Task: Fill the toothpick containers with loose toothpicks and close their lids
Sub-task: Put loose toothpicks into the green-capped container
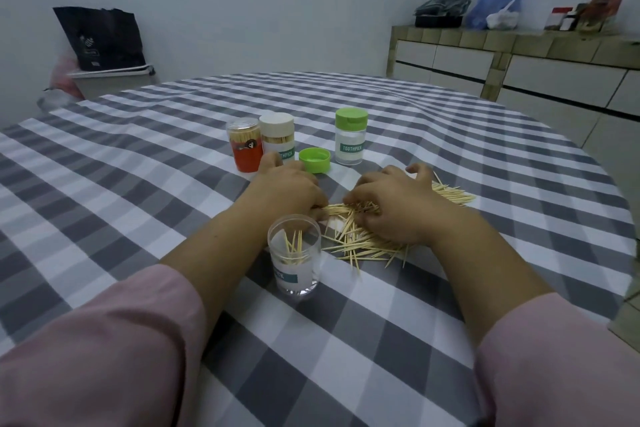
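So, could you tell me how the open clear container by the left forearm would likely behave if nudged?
The open container looks tall, narrow and nearly empty, so probably light and apt to tip. It has no lid, so its few toothpicks could spill.

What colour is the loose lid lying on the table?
Bright green; the lid shows clearly in the head view.
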